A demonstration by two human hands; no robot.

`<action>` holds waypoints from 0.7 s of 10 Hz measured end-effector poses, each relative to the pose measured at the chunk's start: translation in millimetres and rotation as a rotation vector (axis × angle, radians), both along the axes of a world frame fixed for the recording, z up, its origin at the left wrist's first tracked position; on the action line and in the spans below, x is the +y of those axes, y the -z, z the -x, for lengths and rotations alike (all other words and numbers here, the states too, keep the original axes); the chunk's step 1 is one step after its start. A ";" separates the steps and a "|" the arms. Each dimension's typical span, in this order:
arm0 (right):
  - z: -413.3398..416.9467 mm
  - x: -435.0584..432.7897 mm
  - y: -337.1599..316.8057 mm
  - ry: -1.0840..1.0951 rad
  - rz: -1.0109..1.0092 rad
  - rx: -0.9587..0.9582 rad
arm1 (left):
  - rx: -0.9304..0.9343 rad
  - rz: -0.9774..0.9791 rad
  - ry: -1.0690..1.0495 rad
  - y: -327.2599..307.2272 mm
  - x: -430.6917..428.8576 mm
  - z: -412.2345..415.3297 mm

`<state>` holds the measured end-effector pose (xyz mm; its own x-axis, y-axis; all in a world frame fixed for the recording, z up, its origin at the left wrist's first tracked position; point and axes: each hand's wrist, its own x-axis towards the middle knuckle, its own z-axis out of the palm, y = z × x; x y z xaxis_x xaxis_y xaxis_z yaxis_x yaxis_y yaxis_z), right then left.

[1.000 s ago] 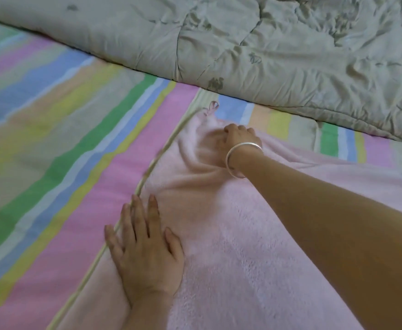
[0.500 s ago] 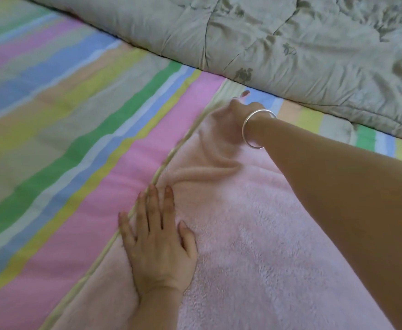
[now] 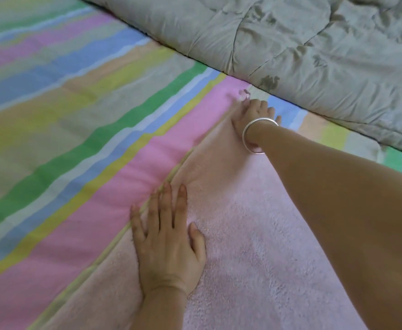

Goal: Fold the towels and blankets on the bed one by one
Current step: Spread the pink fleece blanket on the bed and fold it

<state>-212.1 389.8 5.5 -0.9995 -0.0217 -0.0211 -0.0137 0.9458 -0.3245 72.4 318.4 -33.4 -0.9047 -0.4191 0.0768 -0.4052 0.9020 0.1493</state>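
In the lower middle, my left grip (image 3: 169, 246) lies flat, fingers spread, on the pink towel (image 3: 254, 258) at lower right of the striped bed sheet (image 3: 76, 120). My right grip (image 3: 254, 114) touches the towel's far corner, and I cannot tell whether it pinches. It is near the grey-green quilt (image 3: 314, 44).

I look down on a striped sheet (image 3: 80, 129), its bands of pink, green, yellow, blue and tan running from eight o'clock to two o'clock, under soft, even light.
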 end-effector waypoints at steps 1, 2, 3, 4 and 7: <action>-4.1 4.5 -4.7 0.119 -0.003 0.241 | 0.005 0.003 0.001 2.3 0.7 0.8; -34.5 8.7 -9.8 0.126 -0.158 0.166 | 0.041 0.005 0.003 4.1 0.8 0.4; -73.6 13.9 -0.8 0.055 -0.239 -0.110 | 0.052 0.019 -0.005 4.6 1.9 -0.4; -73.4 21.0 11.6 0.017 -0.233 -0.195 | 0.059 0.021 -0.006 4.4 1.6 0.1; -42.9 94.8 8.5 0.068 -0.250 0.078 | 0.100 0.051 -0.021 8.8 1.8 1.0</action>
